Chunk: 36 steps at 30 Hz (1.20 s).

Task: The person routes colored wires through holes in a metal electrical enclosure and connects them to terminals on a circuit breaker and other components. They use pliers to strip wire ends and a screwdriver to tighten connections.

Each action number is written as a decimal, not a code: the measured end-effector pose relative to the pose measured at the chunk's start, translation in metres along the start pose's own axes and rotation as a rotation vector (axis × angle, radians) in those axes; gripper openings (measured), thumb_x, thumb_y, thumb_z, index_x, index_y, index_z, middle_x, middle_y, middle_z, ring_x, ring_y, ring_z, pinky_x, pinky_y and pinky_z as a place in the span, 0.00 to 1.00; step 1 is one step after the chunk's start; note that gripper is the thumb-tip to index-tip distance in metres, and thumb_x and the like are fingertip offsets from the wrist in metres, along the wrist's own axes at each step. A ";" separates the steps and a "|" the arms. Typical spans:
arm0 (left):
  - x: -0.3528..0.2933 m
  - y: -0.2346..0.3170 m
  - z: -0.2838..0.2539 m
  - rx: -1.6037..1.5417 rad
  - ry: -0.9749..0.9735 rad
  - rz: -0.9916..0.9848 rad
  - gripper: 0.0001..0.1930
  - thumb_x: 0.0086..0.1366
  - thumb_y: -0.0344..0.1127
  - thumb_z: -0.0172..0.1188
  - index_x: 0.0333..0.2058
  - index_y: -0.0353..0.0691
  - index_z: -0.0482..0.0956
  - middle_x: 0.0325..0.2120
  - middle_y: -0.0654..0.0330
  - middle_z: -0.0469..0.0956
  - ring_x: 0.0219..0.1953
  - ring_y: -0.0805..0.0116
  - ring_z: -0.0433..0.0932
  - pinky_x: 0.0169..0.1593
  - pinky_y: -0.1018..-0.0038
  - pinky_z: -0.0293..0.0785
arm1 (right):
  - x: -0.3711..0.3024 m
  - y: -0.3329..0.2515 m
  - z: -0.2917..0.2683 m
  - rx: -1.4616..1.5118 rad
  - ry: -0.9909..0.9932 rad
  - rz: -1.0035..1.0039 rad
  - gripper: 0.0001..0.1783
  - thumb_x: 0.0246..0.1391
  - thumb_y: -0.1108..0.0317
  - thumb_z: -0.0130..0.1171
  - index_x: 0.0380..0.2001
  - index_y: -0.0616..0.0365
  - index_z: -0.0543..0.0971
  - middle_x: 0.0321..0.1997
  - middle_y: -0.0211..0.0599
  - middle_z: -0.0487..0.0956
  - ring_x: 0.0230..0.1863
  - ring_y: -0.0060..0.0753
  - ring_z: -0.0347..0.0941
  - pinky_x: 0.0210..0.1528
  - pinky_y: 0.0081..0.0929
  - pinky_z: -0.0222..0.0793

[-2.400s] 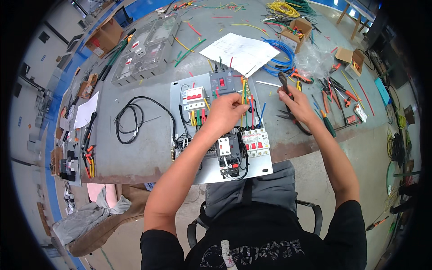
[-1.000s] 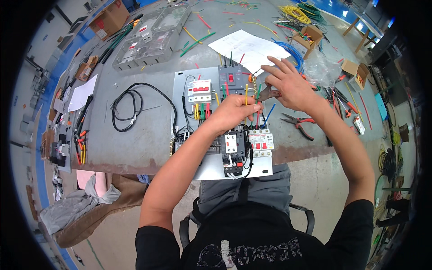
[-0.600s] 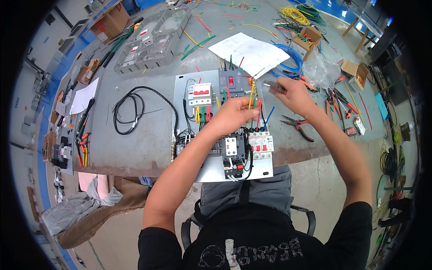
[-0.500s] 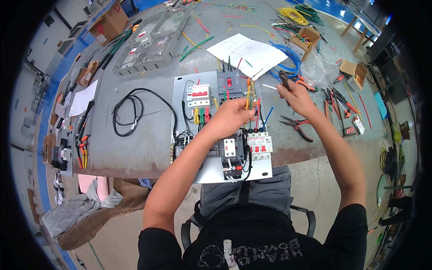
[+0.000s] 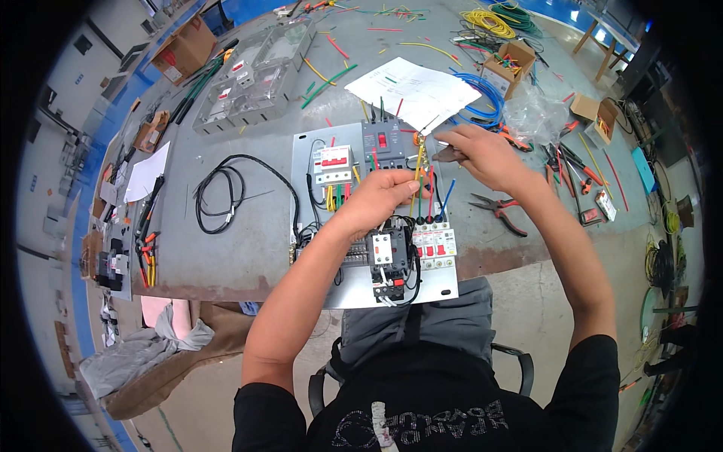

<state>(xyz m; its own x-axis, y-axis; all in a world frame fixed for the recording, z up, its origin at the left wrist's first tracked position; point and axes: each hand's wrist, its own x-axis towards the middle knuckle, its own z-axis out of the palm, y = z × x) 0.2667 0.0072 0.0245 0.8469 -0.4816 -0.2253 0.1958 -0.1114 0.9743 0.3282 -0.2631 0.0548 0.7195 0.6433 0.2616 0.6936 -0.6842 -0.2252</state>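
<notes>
The left hand (image 5: 380, 202) pinches a yellow wire (image 5: 416, 175) low, the right hand (image 5: 482, 154) grips pliers (image 5: 444, 153) at its top, above the mounting plate (image 5: 354, 290) overhanging the surface's near edge. The wire looks light, springy and slick, best held close to its stripped end.

Yellow wire (image 5: 419, 167), grey panel (image 5: 305, 248), red-handled pliers (image 5: 498, 210), black cable (image 5: 222, 192)

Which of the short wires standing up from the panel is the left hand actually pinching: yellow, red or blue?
The yellow wire: the left hand pinches its lower part while the right hand works at its top. The red wire and blue wire stand free beside it.
</notes>
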 end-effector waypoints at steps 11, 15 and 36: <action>0.000 -0.002 0.001 0.039 0.025 -0.002 0.14 0.79 0.40 0.60 0.48 0.37 0.89 0.36 0.72 0.83 0.39 0.81 0.72 0.49 0.78 0.71 | 0.021 -0.023 0.004 -0.041 0.003 -0.115 0.30 0.55 0.76 0.67 0.63 0.49 0.80 0.63 0.35 0.80 0.59 0.46 0.78 0.56 0.42 0.78; -0.002 -0.001 0.003 -0.017 0.026 0.024 0.14 0.79 0.39 0.60 0.51 0.37 0.89 0.39 0.71 0.84 0.41 0.81 0.73 0.51 0.77 0.72 | 0.025 -0.023 0.005 -0.090 -0.035 -0.122 0.27 0.53 0.74 0.68 0.58 0.49 0.81 0.61 0.37 0.80 0.60 0.45 0.77 0.60 0.45 0.75; -0.002 0.002 0.004 0.058 0.060 -0.027 0.15 0.81 0.39 0.57 0.55 0.36 0.86 0.48 0.63 0.88 0.52 0.75 0.81 0.60 0.72 0.75 | 0.034 0.013 0.037 -0.044 0.206 -0.201 0.12 0.43 0.66 0.74 0.31 0.53 0.80 0.30 0.38 0.81 0.36 0.49 0.80 0.42 0.46 0.76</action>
<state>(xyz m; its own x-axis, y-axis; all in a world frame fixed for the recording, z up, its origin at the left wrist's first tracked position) 0.2638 0.0043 0.0269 0.8700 -0.4254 -0.2493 0.1912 -0.1749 0.9658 0.3627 -0.2373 0.0259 0.5428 0.6871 0.4829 0.8159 -0.5677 -0.1095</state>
